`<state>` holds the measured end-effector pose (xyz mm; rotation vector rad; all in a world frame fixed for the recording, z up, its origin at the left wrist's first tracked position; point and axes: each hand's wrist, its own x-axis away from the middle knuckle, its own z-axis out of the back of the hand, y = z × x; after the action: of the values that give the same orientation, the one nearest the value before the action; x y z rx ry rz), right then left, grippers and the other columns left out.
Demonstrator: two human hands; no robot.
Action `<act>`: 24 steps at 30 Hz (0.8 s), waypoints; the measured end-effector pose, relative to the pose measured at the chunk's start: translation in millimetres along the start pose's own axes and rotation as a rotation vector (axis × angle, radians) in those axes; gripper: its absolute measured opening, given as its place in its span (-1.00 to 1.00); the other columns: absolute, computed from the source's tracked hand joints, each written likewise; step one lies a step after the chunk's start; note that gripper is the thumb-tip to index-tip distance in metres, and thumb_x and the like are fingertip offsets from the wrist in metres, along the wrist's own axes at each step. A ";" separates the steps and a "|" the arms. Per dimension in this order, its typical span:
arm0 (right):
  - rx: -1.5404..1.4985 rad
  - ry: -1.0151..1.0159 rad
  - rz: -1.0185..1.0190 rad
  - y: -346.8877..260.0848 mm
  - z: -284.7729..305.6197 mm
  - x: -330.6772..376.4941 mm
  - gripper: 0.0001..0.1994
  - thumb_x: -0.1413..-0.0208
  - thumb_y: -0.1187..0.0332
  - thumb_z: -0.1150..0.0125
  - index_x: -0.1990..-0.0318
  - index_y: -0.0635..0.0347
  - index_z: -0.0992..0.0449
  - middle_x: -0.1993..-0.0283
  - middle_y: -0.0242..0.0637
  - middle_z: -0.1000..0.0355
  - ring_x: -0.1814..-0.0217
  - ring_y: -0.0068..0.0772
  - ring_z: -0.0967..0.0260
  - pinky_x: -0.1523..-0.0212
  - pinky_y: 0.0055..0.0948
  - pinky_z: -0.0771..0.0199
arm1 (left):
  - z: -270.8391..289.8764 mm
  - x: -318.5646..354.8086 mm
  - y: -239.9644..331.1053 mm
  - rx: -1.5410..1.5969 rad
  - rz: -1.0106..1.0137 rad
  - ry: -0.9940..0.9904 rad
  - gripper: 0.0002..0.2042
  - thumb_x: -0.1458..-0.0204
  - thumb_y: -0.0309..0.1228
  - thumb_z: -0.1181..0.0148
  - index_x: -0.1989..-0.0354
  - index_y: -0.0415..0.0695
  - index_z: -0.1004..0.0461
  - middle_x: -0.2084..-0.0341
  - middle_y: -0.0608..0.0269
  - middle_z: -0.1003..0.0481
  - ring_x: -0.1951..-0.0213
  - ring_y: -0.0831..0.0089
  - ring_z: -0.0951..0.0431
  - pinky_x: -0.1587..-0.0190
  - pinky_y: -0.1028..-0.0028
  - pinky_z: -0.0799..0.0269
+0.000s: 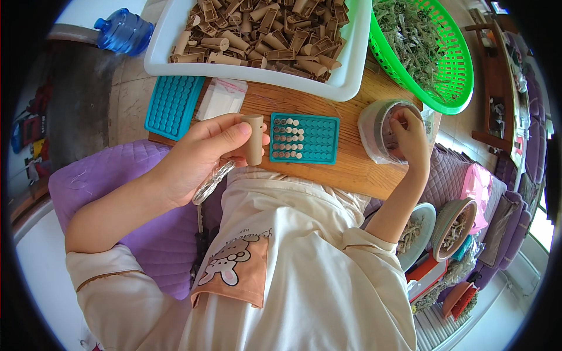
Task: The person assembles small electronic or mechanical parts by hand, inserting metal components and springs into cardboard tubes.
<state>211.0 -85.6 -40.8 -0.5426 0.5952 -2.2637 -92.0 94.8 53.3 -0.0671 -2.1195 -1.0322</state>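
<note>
Above the wooden board's near edge, the left hand pinches a tan cardboard tube upright (long axis vertical), just left of the teal plastic hole-tray; the right hand reaches fingertips into a round tape-wrapped tub, grip hidden

So the hole tray sits mid table, with a second hole tray off to its left. Behind both is the bin of tubes, the basket is to the right, and the small tub lies right of the middle tray.
</note>
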 end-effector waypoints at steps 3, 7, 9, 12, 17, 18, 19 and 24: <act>-0.431 -0.093 -0.014 -1.5 0.7 0.3 -0.90 0.18 0.53 -0.04 0.44 0.33 -0.38 0.46 -0.12 -0.39 0.43 -0.22 -0.34 0.35 -0.42 -0.31 | 5.3 2.1 -2.6 0.010 -0.001 -0.001 -0.75 -0.06 -0.27 0.11 0.22 -0.17 -0.34 0.32 0.31 -0.40 0.30 0.66 -0.34 0.22 0.64 -0.23; -0.049 0.029 -0.006 -4.0 0.1 3.6 -0.86 0.18 0.56 -0.02 0.38 0.35 -0.39 0.42 -0.06 -0.39 0.36 -0.17 -0.35 0.31 -0.36 -0.31 | 4.3 0.9 -3.6 -0.017 0.008 -0.011 -0.75 -0.06 -0.27 0.11 0.22 -0.18 -0.34 0.33 0.31 -0.40 0.33 0.67 -0.33 0.23 0.64 -0.23; 0.180 0.061 0.050 -6.4 -1.8 4.9 -0.84 0.17 0.54 -0.03 0.35 0.35 -0.38 0.42 -0.04 -0.39 0.34 -0.17 -0.35 0.30 -0.35 -0.32 | 4.2 1.2 -4.2 -0.018 0.013 -0.013 -0.75 -0.06 -0.27 0.10 0.21 -0.19 -0.34 0.32 0.31 -0.40 0.33 0.66 -0.32 0.24 0.64 -0.24; 0.442 0.052 0.105 -3.3 -10.7 0.0 -0.82 0.18 0.53 -0.01 0.33 0.35 -0.41 0.35 0.04 -0.37 0.25 -0.03 -0.32 0.25 -0.24 -0.31 | 3.8 1.1 -5.2 -0.019 0.019 -0.016 -0.73 -0.06 -0.28 0.10 0.19 -0.20 -0.33 0.31 0.29 -0.39 0.34 0.66 -0.32 0.24 0.64 -0.24; 0.572 -0.052 0.005 -1.8 -14.9 -4.7 -0.89 0.16 0.50 0.01 0.44 0.29 -0.42 0.40 -0.04 -0.39 0.30 -0.02 -0.33 0.28 -0.16 -0.30 | 3.4 2.5 -6.0 -0.029 0.025 -0.014 -0.71 -0.06 -0.28 0.09 0.14 -0.22 -0.31 0.29 0.27 -0.39 0.32 0.65 -0.32 0.23 0.63 -0.24; 0.572 -0.053 0.006 -3.9 -13.6 -3.4 -0.89 0.16 0.50 0.01 0.44 0.29 -0.42 0.40 -0.04 -0.39 0.30 -0.02 -0.33 0.28 -0.16 -0.30 | 4.1 2.2 -6.4 -0.051 0.023 -0.026 -0.68 -0.05 -0.25 0.09 0.12 -0.22 -0.29 0.27 0.26 -0.39 0.28 0.62 -0.35 0.20 0.61 -0.24; 0.508 -0.006 0.037 -8.3 -10.5 -1.0 -0.89 0.16 0.50 0.01 0.43 0.28 -0.42 0.39 -0.04 -0.39 0.30 -0.02 -0.33 0.28 -0.18 -0.30 | 4.8 2.1 -7.1 -0.072 0.022 -0.038 -0.65 -0.04 -0.22 0.08 0.10 -0.22 -0.26 0.25 0.25 -0.38 0.23 0.60 -0.37 0.18 0.59 -0.24; 0.333 0.086 0.093 -26.1 7.7 13.1 -0.87 0.16 0.53 0.00 0.40 0.26 -0.44 0.36 -0.06 -0.38 0.30 -0.08 -0.32 0.29 -0.29 -0.30 | 4.9 1.3 -7.3 -0.056 0.030 -0.037 -0.64 -0.04 -0.21 0.09 0.10 -0.23 -0.26 0.25 0.23 -0.38 0.23 0.57 -0.37 0.17 0.58 -0.25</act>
<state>192.6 -80.6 -17.3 -0.2480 0.2680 -2.2430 -98.5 92.9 47.5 -0.1462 -2.1162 -1.0804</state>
